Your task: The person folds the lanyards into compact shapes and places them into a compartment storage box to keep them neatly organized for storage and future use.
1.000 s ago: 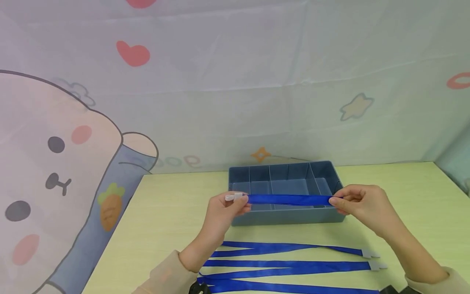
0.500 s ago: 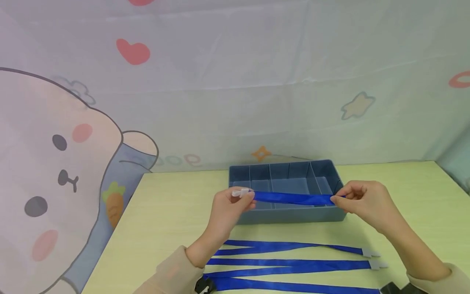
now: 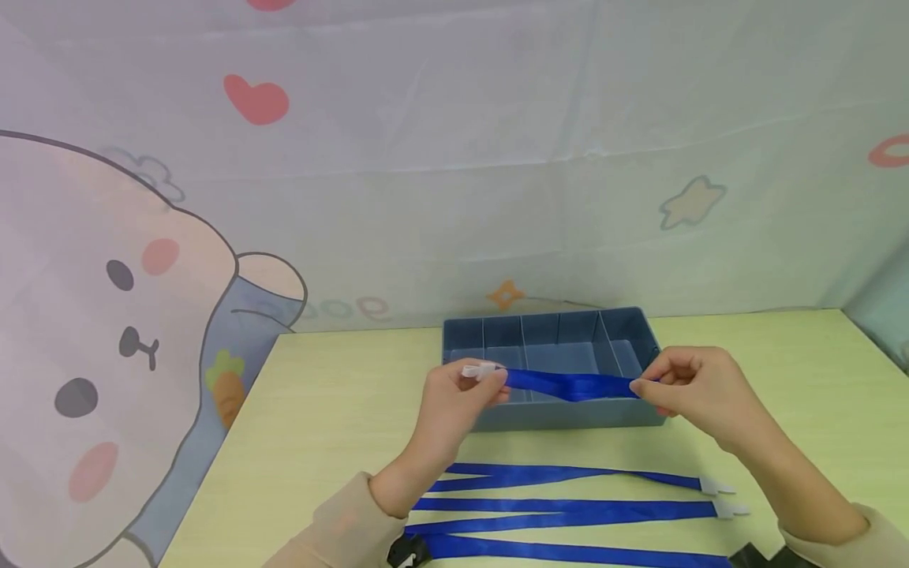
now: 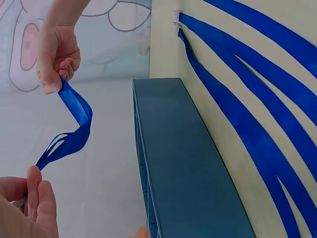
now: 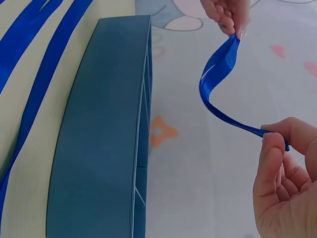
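Observation:
A blue lanyard [image 3: 575, 386] stretches between both hands above the front of a blue-grey divided box [image 3: 568, 416]. My left hand [image 3: 461, 398] pinches its left end, where a white plastic clip [image 3: 479, 369] sticks out past the thumb. The right end is pinched between thumb and fingers of my right hand [image 3: 699, 394]. In the right wrist view the lanyard [image 5: 218, 69] sags and twists between the hands. Its folded layers show apart near the left hand [image 4: 29, 208] in the left wrist view.
Several more blue lanyards [image 3: 568, 509] lie side by side on the pale yellow table [image 3: 341, 394], white clips [image 3: 724, 510] to the right. A printed cloth [image 3: 454, 158] hangs behind the table. Thin walls split the box into compartments.
My left hand has moved right, toward the right hand, with its end of the lanyard. The strap, nearly taut before, now sags in the middle. The right hand has shifted only slightly.

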{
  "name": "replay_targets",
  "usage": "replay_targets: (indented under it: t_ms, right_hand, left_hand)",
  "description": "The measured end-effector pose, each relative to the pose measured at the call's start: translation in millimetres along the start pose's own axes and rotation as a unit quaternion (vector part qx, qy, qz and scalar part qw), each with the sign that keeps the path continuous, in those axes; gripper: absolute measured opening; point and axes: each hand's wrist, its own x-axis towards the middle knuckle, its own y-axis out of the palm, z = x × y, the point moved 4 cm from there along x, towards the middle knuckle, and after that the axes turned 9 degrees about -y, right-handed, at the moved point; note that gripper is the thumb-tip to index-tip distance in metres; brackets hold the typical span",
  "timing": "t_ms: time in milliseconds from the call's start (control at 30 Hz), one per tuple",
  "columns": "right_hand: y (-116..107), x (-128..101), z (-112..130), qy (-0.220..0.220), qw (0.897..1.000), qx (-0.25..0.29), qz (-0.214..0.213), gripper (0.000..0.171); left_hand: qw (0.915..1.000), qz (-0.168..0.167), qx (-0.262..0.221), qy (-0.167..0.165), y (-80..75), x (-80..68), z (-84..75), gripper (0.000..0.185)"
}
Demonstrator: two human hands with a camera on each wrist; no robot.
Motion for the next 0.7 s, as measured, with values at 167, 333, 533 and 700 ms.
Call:
replay_targets:
  t_ms: [167,333,533,700]
  right_hand:
    - [6,-1,2,-0.004,0.999,0.042,0.015,0.015]
    - [13,0,4,-0.003,0.996,0.090,0.027,0.013]
    - [21,4,8,-0.001,0.992,0.117,0.040,0.013]
    - [26,6,12,0.004,0.992,0.119,0.047,0.017]
  left_hand:
    - [0.9999,0.004,-0.009,0.000,4.7,-2.3,-1.7,0.023]
    - [0.9999,0.004,-0.009,-0.008,9.6,-2.8,-0.7,0.022]
    - [0.9996,0.008,-0.019,-0.019,15.5,-3.2,1.0,0.020]
    - [0.9993,0.015,-0.018,-0.029,19.5,-4.9,1.5,0.020]
